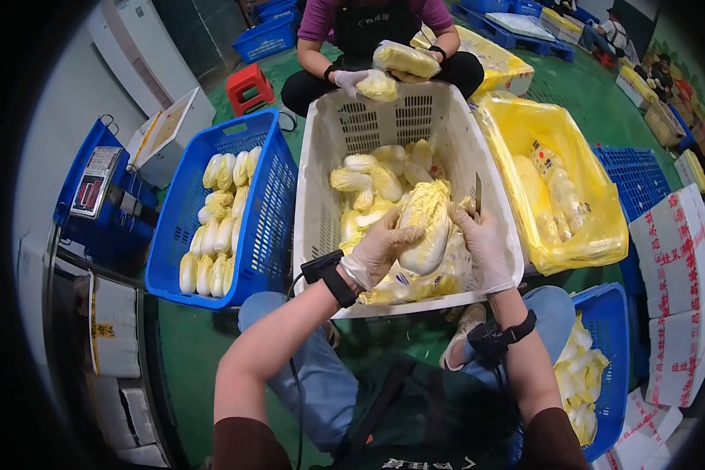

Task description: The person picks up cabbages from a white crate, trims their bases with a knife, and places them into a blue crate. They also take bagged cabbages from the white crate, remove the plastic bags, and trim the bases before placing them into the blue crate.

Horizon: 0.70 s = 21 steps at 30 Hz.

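My left hand [384, 247], in a thin pale glove, is closed around the lower left side of a yellow-white napa cabbage [427, 223]. Close to the cabbage's right side is my gloved right hand [482, 243], closed, with a narrow upright knife blade [478, 192] rising from it; the handle is hidden in the fingers. Both hands are over a white plastic crate [309, 219]. Inside it, more cabbages [385, 182] lie loose, and some near my hands are in printed clear bags.
Left stands a blue crate [278, 196] with rows of cabbages. Right is a box lined with yellow plastic [525, 227] holding bagged cabbages. A blue bin [620, 376] of leaves is beside my right leg. Opposite, a person [376, 31] holds cabbages in gloved hands. A red stool [249, 88] stands behind.
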Each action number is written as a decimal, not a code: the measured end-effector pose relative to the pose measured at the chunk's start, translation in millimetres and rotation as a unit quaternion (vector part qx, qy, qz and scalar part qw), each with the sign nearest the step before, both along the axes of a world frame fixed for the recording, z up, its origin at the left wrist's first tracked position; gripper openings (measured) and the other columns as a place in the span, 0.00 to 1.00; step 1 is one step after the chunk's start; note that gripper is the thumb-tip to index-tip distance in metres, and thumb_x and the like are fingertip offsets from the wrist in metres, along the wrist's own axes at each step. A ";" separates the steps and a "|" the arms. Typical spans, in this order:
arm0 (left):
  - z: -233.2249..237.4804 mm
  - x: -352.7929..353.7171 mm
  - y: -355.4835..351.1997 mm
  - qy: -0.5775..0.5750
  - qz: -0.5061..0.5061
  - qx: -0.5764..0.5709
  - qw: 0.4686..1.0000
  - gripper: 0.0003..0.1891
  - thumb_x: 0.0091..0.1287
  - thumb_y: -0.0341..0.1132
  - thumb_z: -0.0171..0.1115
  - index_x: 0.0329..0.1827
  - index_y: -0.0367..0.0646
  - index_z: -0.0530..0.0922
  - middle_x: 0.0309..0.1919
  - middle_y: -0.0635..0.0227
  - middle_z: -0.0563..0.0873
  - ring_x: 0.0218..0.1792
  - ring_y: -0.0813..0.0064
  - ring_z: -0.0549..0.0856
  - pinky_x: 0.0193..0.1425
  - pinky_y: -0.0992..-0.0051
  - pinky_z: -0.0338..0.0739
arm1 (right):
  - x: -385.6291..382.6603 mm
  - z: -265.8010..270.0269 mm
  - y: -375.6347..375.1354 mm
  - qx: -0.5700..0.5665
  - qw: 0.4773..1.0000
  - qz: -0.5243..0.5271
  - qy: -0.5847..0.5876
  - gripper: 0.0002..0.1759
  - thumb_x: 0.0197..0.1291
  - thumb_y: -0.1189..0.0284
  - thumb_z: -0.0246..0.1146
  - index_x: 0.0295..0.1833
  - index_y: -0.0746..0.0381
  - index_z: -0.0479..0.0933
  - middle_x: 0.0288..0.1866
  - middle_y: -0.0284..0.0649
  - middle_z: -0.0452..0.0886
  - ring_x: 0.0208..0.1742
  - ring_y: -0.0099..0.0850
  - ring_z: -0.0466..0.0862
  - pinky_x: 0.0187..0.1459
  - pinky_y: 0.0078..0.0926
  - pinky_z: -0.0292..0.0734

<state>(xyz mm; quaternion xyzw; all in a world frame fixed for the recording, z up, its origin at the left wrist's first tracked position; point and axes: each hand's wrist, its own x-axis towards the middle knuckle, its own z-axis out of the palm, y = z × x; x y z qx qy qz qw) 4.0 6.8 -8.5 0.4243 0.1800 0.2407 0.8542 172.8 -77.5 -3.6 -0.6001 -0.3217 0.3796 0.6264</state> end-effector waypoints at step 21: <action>6.9 -27.2 51.9 -0.204 0.095 -0.238 0.945 0.30 0.67 0.42 0.62 0.68 0.42 0.63 0.63 0.58 0.73 0.65 0.57 0.73 0.68 0.49 0.69 | 61.8 4.5 -15.4 0.050 0.903 -0.111 0.412 0.04 0.66 0.68 0.59 0.43 0.55 0.76 0.29 0.25 0.73 0.17 0.15 0.60 0.16 0.13 0.52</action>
